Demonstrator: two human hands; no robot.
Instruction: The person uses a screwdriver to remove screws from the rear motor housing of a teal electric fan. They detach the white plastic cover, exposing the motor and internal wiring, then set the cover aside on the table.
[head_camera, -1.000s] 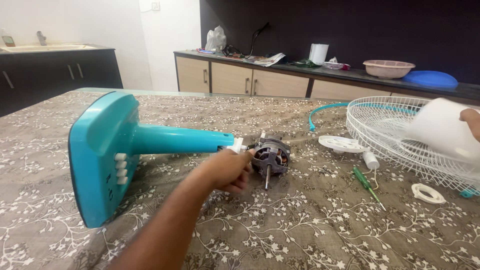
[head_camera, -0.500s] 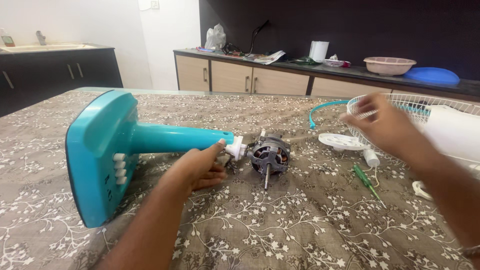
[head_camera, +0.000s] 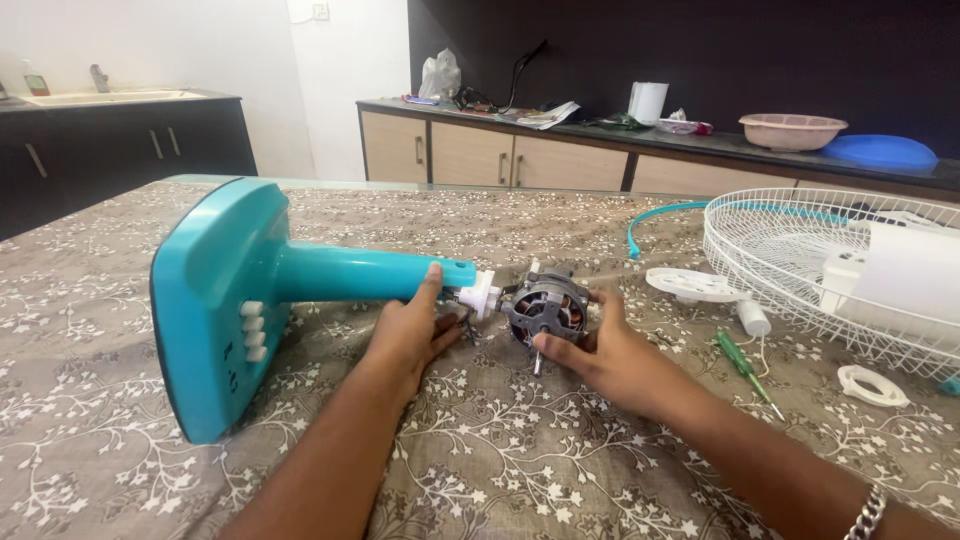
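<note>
Grey, copper-wound fan motor (head_camera: 545, 307), bare

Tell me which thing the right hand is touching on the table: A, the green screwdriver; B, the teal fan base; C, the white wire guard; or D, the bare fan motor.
D: the right hand cups the bare fan motor, fingers on its side, while the green screwdriver and the white wire guard lie untouched farther right.

I see a worktop (head_camera: 620, 470) in floral cloth: teal fan stand (head_camera: 250, 300) left, motor (head_camera: 545, 305) centre, white grille (head_camera: 800, 250), green screwdriver (head_camera: 745, 362) right.
</note>
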